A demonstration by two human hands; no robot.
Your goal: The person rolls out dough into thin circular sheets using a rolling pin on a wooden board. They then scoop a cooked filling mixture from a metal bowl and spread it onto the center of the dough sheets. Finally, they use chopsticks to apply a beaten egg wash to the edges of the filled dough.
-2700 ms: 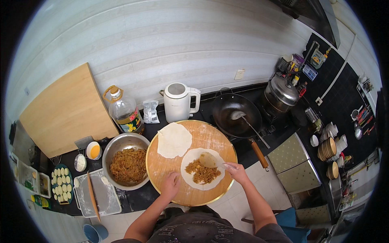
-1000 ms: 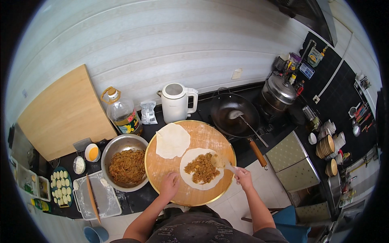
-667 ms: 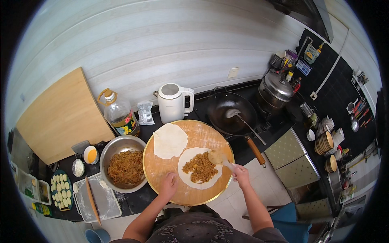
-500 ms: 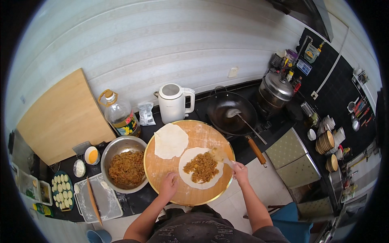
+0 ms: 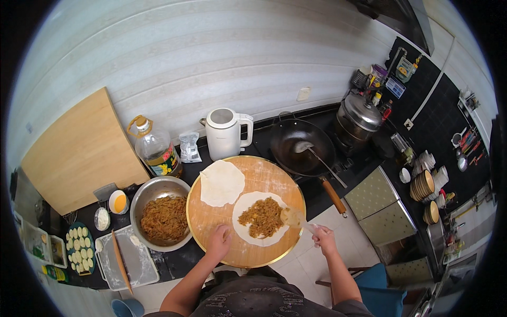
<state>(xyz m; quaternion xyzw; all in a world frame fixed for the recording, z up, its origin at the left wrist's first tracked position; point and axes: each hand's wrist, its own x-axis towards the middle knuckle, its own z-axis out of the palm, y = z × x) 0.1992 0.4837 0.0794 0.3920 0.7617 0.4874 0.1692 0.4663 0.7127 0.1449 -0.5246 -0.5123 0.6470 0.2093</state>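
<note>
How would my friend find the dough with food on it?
Find the big round wooden board in the middle. Just right of its centre lies a round white dough sheet. Unlike the plain dough behind it to the left, this one carries brown filling.

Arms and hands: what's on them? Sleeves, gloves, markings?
Left hand and right hand: bare, no gloves. Forearms: uncovered, no watch or cables visible. Short dark grey sleeves, matching a dark shirt with pale markings. Rings: too small to tell.
</note>
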